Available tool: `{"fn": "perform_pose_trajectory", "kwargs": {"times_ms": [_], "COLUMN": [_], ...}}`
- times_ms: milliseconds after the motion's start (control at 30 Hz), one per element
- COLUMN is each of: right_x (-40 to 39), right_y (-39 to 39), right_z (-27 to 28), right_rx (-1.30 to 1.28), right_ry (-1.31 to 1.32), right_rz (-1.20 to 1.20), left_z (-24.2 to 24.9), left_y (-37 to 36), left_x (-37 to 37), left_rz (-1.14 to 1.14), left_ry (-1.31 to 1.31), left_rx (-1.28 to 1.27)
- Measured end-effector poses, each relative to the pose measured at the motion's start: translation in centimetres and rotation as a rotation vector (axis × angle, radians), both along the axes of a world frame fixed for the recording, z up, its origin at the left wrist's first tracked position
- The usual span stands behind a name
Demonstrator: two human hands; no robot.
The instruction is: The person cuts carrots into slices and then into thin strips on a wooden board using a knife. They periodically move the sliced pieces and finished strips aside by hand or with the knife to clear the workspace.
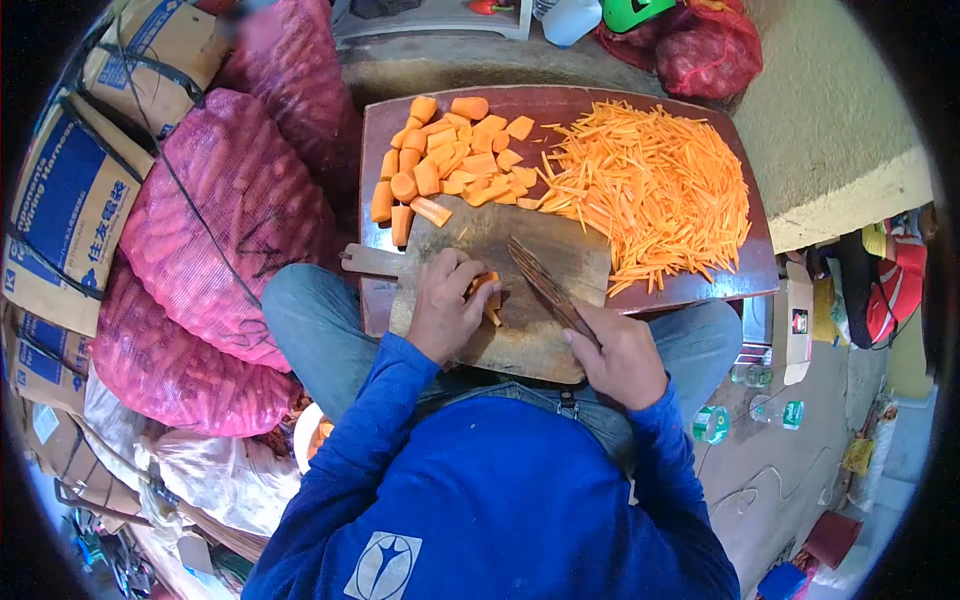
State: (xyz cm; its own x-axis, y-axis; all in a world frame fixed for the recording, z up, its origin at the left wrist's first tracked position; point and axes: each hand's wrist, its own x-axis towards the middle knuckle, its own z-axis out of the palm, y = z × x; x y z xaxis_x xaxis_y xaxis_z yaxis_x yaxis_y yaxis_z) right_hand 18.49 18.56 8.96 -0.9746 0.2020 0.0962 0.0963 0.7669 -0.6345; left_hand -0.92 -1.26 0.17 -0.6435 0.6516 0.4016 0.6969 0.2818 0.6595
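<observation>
My left hand (445, 308) is closed around a piece of carrot (487, 287) on a worn wooden cutting board (540, 345). In my right hand (617, 355) is a knife (545, 283), its blade pointing up and left over the board, apart from the carrot. Beyond the board, chunks of carrot (440, 160) are heaped on the left of a dark red table (548, 105). A large pile of carrot sticks (655, 190) covers the table's right side. The board's handle (370, 261) sticks out to the left.
Large pink mesh sacks (225, 220) and strapped cardboard boxes (75, 200) stand at the left. A concrete ledge (840, 180) borders the table on the right. Plastic bottles (711, 424) lie on the floor at right. A red mesh bag (710, 50) sits behind the table.
</observation>
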Motion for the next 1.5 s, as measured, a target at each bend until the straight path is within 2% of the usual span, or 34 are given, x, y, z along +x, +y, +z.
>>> {"fn": "perform_pose_trajectory", "kwargs": {"times_ms": [100,233,300,467,600,667,767,1000,1133,1200,1333,1400,1500], "right_x": [0.7,1.4,1.5,0.5,-0.9,-1.1,-1.5,-2.1,-1.4,-1.2,0.1,0.6,0.7], "right_y": [-1.1,-2.5,-3.4,-4.0,-4.2,-4.1,-4.1,-3.7,-4.1,-4.3,-5.3,-5.6,-5.8], "right_z": [0.2,1.1,1.2,0.0,0.8,0.2,0.1,-0.3,0.3,0.7,0.0,0.9,1.8], "right_rx": [-0.165,-0.333,-0.520,-0.478,-0.432,-0.432,-0.435,-0.493,-0.514,-0.438,-0.319,-0.215,-0.200], "right_ry": [-0.032,-0.085,-0.152,-0.097,-0.136,-0.117,-0.096,-0.095,-0.130,-0.142,-0.047,-0.091,-0.165], "right_rz": [-0.024,-0.059,-0.147,-0.117,-0.082,-0.077,-0.069,-0.096,-0.114,-0.017,0.016,0.005,-0.017], "left_z": [0.7,1.4,1.2,1.3,0.7,0.9,0.0,0.8,0.1,0.4,0.9,0.7,0.6], "left_y": [-0.4,-1.9,-2.5,-2.9,-3.0,-2.9,-2.2,-1.8,-1.6,-1.5,-1.5,-1.5,-1.5], "left_x": [-0.3,-0.4,-0.2,0.2,-0.3,-0.1,-0.4,-0.3,0.1,0.1,0.3,0.3,0.3], "left_rz": [-0.043,-0.178,-0.209,-0.259,-0.295,-0.209,-0.204,-0.252,-0.243,-0.259,-0.301,-0.306,-0.310], "left_ry": [-0.121,-0.060,-0.032,0.036,0.030,-0.063,0.023,-0.055,0.090,0.160,0.241,0.256,0.249], "left_rx": [0.015,0.009,-0.023,-0.109,-0.050,-0.012,0.004,-0.019,-0.070,-0.119,-0.151,-0.162,-0.162]}}
